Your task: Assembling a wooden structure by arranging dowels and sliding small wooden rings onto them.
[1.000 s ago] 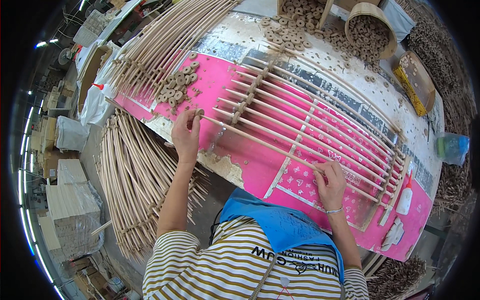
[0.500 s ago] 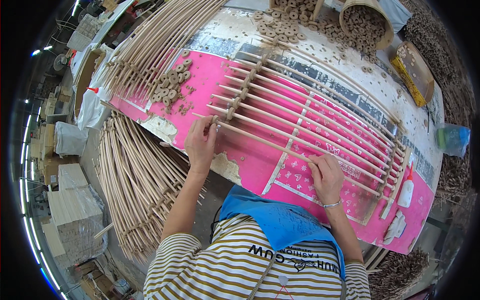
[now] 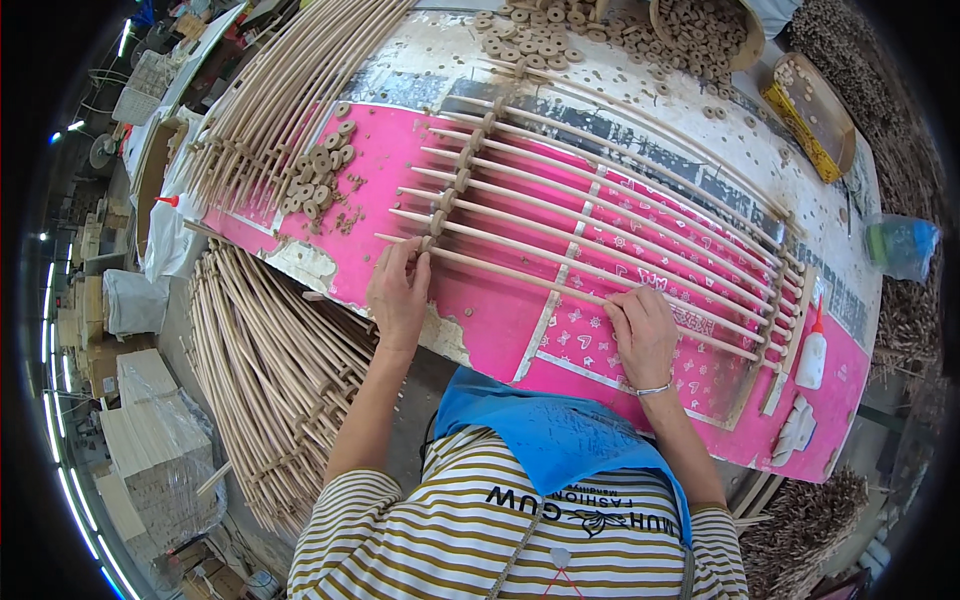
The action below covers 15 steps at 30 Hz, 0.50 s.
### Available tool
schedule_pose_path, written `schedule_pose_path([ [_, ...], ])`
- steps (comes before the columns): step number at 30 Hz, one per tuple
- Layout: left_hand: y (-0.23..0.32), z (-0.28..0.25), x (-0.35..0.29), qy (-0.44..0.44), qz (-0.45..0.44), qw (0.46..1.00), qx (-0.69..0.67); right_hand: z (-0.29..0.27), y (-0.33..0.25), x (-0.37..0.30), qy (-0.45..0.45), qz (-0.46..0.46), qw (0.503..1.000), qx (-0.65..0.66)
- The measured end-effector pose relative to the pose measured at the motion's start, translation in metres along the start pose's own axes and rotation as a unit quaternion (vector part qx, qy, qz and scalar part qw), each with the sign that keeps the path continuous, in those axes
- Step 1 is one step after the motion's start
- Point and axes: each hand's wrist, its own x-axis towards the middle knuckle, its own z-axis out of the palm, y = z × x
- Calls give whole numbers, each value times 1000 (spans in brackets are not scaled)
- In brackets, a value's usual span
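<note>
My left hand pinches the nearest thin wooden rod close to its left, pointed end, beside a small round wooden bead on it. Fingers of my right hand are closed on the same rod farther along, to the right of its middle. Beyond it, several similar rods lie side by side across the pink tabletop. A row of wooden beads joins them near their left ends, and another row near their right ends. My fingertips partly hide the bead at my left hand.
Loose wooden rings lie left of the rods; more spill from a tub at the back. A glue bottle stands at the right, near a yellow box. Bundled rods fill the far left and the space below the table.
The nearest rod now lies closer to the others, its left end by the bead row. Both hands have moved slightly with it, still gripping. The whole view has shifted a little.
</note>
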Motion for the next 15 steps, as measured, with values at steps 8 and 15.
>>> schedule_pose_path([
  [8, -3, 8, 7, -22, 51, 998, -27, 10, 9, 1, 36, -9, 999, -1],
  [15, -22, 16, 12, -49, 27, 998, -12, 18, 10, -6, 61, 7, 998, -22],
])
